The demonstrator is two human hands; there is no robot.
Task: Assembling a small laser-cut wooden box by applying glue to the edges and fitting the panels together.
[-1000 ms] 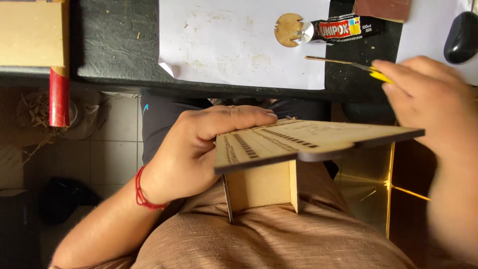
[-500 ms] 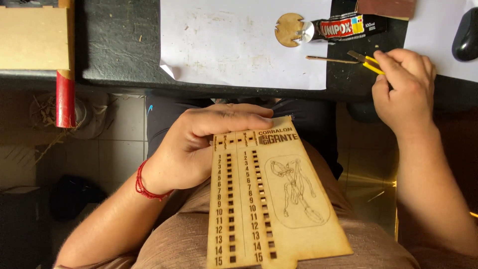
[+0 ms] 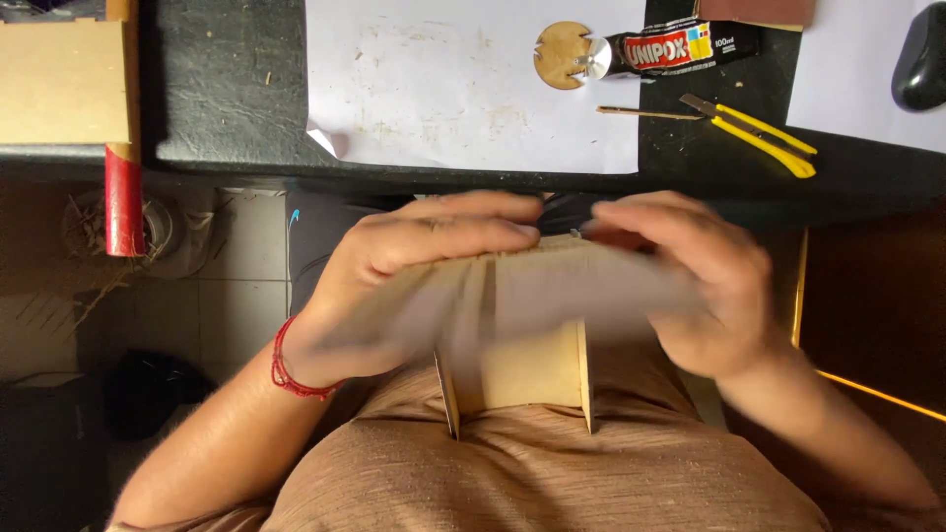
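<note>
A light wooden laser-cut model (image 3: 517, 369) rests against my lap, below the desk edge; its upper panel is blurred by motion. My left hand (image 3: 414, 271), with a red thread bracelet at the wrist, grips the model's left side from above. My right hand (image 3: 690, 286) grips its right side, fingers curled over the top panel. Both hands are blurred. The lower box-like part of the model shows between my wrists.
On the black desk mat (image 3: 227, 89) lie a white paper sheet (image 3: 463, 79), a round wooden disc (image 3: 562, 54), a glue tube (image 3: 680, 47), a thin wooden stick (image 3: 645, 113) and a yellow utility knife (image 3: 754, 133). A wooden board (image 3: 59, 79) and red cylinder (image 3: 123, 207) sit left.
My right hand left the yellow knife on the desk and came down onto the model. The model has been turned from flat, panel facing up, to held between both hands.
</note>
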